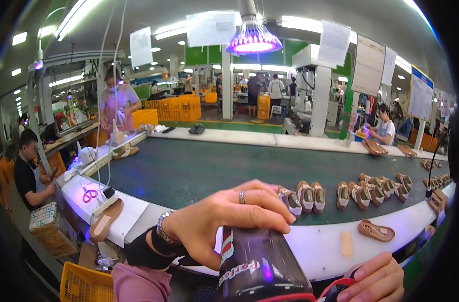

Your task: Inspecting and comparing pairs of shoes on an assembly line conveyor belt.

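My left hand [234, 216], with a ring and a bracelet at the wrist, is closed over the far end of a dark see-through drinking bottle [262, 259]. The bottle is tilted, and a red rim shows at its near end by the lower edge. At the lower right, my right hand [375, 279] has its fingers curled on a red-and-black piece that looks like the bottle's lid [336, 289]. Whether that lid is joined to the bottle I cannot tell. Just beyond the bottle lies the white bench edge [310, 246].
Rows of brown-and-white shoes [360, 196] stand on the green conveyor belt [214, 163]. A brown sole [375, 230] and a beige strip [346, 244] lie on the right ledge. Left are red scissors [89, 195], another sole [106, 220] and a yellow crate [86, 284]. A lamp [253, 38] hangs overhead; people work around.
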Demonstrator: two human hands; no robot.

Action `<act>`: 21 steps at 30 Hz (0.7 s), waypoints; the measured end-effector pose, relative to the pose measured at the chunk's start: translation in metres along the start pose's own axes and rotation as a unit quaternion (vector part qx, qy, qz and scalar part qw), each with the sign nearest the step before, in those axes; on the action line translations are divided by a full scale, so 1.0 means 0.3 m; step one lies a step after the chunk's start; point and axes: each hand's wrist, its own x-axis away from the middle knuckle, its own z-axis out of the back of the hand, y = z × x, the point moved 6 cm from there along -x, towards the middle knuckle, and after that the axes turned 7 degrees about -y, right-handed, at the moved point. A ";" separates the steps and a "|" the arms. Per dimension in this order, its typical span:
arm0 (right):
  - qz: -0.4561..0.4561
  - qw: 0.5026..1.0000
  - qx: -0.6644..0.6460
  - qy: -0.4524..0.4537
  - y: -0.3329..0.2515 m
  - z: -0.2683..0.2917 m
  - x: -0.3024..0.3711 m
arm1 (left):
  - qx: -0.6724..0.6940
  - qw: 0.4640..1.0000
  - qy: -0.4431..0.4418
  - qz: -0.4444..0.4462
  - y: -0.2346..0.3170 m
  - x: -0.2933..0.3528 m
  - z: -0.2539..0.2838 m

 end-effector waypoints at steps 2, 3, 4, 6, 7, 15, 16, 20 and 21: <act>-0.015 1.000 0.000 -0.009 0.021 -0.008 -0.002 | 0.067 0.997 0.015 0.023 -0.040 0.038 -0.076; -0.019 1.000 -0.015 -0.019 0.072 -0.012 0.000 | 0.122 0.990 0.033 0.060 -0.082 0.073 -0.111; -0.013 1.000 -0.017 -0.019 0.132 -0.020 0.012 | 0.167 0.982 0.036 0.082 -0.124 0.111 -0.142; -0.020 1.000 -0.018 -0.001 0.156 0.014 0.054 | 0.309 0.940 0.074 0.121 -0.201 0.102 -0.216; 0.012 1.000 0.015 0.001 0.176 0.036 0.083 | 0.397 0.898 0.113 0.154 -0.231 0.106 -0.258; -0.301 0.950 -0.041 0.070 0.566 -0.047 0.002 | 0.663 0.658 0.270 0.233 -0.483 0.259 -0.444; -0.342 0.937 -0.065 0.031 0.594 -0.058 -0.002 | 0.661 0.658 0.262 0.249 -0.493 0.273 -0.454; -0.328 0.940 -0.037 -0.080 0.706 -0.107 -0.014 | 0.654 0.656 0.243 0.289 -0.519 0.344 -0.506; -0.318 0.941 -0.046 -0.109 0.736 -0.129 -0.003 | 0.649 0.660 0.226 0.305 -0.524 0.356 -0.523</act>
